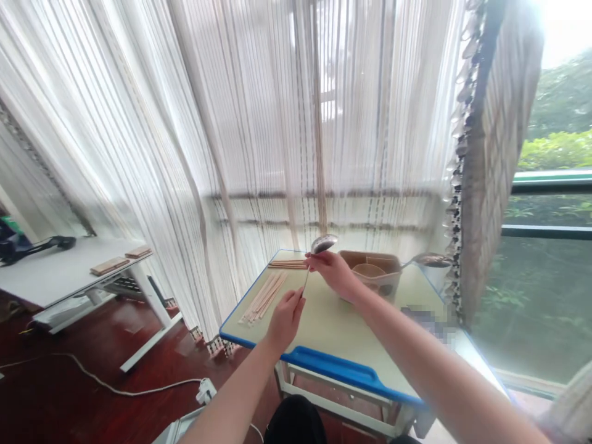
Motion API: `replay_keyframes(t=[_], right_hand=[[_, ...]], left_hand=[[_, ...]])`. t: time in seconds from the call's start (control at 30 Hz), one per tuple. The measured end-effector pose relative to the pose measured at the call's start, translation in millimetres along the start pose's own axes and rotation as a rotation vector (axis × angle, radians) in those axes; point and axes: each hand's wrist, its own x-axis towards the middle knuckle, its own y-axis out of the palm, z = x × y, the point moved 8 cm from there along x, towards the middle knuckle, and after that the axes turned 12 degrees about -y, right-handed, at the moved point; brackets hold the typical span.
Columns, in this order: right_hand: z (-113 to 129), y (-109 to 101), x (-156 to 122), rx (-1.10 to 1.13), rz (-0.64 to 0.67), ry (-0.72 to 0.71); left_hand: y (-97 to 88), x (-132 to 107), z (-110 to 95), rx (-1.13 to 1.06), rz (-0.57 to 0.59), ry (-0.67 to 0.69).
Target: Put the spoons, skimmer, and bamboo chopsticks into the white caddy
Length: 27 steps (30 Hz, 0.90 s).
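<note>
A metal ladle [325, 243] is held up above the small table, its bowl at the top. My left hand [285, 314] is closed around the lower end of its handle. Higher up, just below the bowl, my right hand [333, 271] pinches the ladle's neck. Pale chopsticks [264, 297] lie loosely side by side on the tabletop, left of my hands. Darker brown chopsticks [287, 264] lie crosswise behind them. To the right of my right hand stands a brown plastic holder [391, 262] with a round compartment. Another large metal spoon or ladle [432, 260] sticks out past its right side.
The cream tabletop [324, 330] has a blue rim with a moulded tray at the front. Sheer curtains [277, 123] hang right behind it. At left is a white desk [60, 274] with wooden blocks [110, 266]. A cable [115, 391] with a plug runs across the red floor.
</note>
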Motion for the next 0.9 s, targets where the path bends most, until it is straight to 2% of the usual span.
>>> replay_keyframes(t=[0.1,0.2,0.33,0.43,0.5,0.6,0.7,0.8,0.9], right_hand=[[44,-25,6,-0.097,0.055,-0.028],[75,-63,13,-0.172,0.010,-0.075],[91,-124,13,-0.171,-0.094,-0.087],[103,-167,3,-0.217,-0.179,-0.157],[112,-188,-7,-0.339,-0.210,-0.202],[128,-206,-19,-0.606,-0.208,-0.271],[137,-216,-23,-0.815,-0.178,-0.321],[134,-226,-22,-0.888,-0.167,-0.312],[125,-236,-24,-0.889,-0.178,-0.257]], left_hand=[[2.8,17,-35,-0.094,0.066,0.049],[19.8,43,-61,-0.196,0.175,0.037],[55.6,82,-92,-0.267,0.275,0.013],[81.4,100,-128,-0.235,0.294,0.133],[98.5,107,-151,-0.199,0.310,0.204],[123.7,115,-175,-0.148,0.345,0.262],[146.2,121,-190,-0.115,0.382,0.353],[164.2,129,-192,-0.102,0.375,0.390],[180.5,134,-186,-0.173,0.399,0.354]])
